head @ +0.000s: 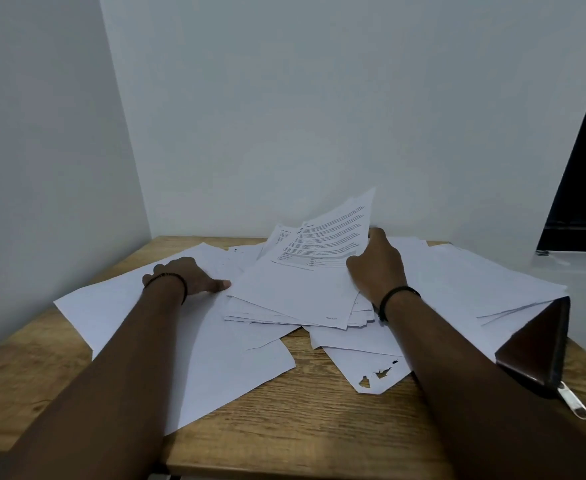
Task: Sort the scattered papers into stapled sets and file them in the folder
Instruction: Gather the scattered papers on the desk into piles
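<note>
The right hand (376, 268) has hold of the printed sheets (322, 237) at their right edge, thumb on top and fingers hidden behind, so that their far edge lifts off the heap and tilts toward twelve o'clock. The left hand (184, 277) lies palm down on a blank sheet (153, 327) at about nine o'clock from the heap; it seems to press and steady rather than grasp, though the fingers are out of sight, so whether they curl round an edge I cannot tell.

Judging by this, the work is at its sorting stage: pages are being picked off the loose central stack (295, 306) to see what belongs together. Nothing looks stapled yet, and no stapler is in view. The next move calls for reading the headings on the lifted pages and laying them in a pile of their own, which wants a bare patch of desk.

That is the trouble: paper covers most of the wooden desk (302, 410). More sheets (475, 282) fan out at two to three o'clock, and a torn page (374, 372) lies at five o'clock. The dark brown zipped folder (537, 351), at four o'clock, has papers lying over its far part and looks shut; its zip pull (575, 403) points at the near edge
</note>
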